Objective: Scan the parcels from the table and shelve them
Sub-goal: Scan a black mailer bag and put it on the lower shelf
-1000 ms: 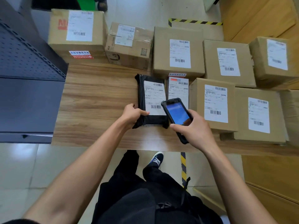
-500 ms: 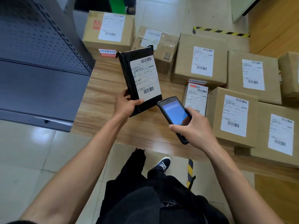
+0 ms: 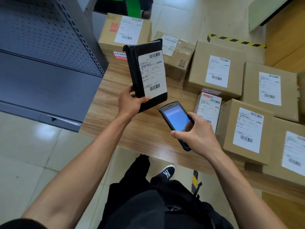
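My left hand (image 3: 130,103) grips the lower end of a flat black parcel (image 3: 137,70) and holds it up above the wooden table (image 3: 115,103), its white barcode label facing me. To its right my right hand (image 3: 198,134) holds a black handheld scanner (image 3: 176,119) with a lit blue screen, just below and right of the parcel. Several brown cardboard parcels with white labels sit on the table, among them one at centre right (image 3: 214,70), one nearer me (image 3: 244,129) and a small white-faced one (image 3: 208,106).
A dark grey metal shelf unit (image 3: 46,63) stands to the left of the table. More boxes line the table's far edge (image 3: 125,32) and right side (image 3: 270,90). Yellow-black hazard tape (image 3: 236,41) marks the tiled floor. My legs and a shoe (image 3: 166,172) are below the table edge.
My left hand has lifted the black parcel off the table and raised it up and leftwards, toward the shelf side. The scanner in my right hand stays near the same spot.
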Tool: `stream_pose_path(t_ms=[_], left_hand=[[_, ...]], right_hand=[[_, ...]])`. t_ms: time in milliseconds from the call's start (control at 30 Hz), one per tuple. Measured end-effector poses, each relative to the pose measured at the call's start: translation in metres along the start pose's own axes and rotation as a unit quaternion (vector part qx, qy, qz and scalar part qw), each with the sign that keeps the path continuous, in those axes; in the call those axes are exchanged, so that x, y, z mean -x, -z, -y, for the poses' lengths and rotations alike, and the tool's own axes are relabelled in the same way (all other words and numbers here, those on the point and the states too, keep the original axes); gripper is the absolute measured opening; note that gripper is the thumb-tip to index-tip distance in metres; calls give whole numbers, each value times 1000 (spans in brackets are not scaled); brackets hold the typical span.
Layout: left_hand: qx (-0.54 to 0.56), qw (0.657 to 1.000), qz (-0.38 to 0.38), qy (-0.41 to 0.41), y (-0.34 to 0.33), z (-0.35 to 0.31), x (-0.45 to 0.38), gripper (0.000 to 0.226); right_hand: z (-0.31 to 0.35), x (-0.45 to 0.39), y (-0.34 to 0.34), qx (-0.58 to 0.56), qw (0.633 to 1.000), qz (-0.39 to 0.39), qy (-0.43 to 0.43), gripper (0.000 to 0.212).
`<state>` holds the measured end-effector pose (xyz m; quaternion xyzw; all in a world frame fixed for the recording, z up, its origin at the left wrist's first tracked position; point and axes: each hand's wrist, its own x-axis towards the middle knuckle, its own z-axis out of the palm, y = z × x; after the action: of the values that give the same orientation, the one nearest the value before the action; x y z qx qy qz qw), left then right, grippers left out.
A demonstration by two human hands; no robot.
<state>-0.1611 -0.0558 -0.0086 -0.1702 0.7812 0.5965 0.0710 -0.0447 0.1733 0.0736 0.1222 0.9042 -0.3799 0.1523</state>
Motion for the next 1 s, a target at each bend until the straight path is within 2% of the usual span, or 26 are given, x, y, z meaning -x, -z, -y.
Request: stream_pose_path(t_ms=[233,500,767,1000], left_hand=[[3,1000,5,0,2,-4,-5,54],[33,999,-35,8,5,-4,18,48],[108,987,-120,10,41,7,90,56],[206,949,-238,30,97,29,174,41]], right_hand=[[2,-3,-3,-4,1000,-11,4,52],[-4,4,6,-13,998,-22,52,46],[6,27,16,-35,985,-5,171,47],[39,50,-7,-16,963,66,261,39]])
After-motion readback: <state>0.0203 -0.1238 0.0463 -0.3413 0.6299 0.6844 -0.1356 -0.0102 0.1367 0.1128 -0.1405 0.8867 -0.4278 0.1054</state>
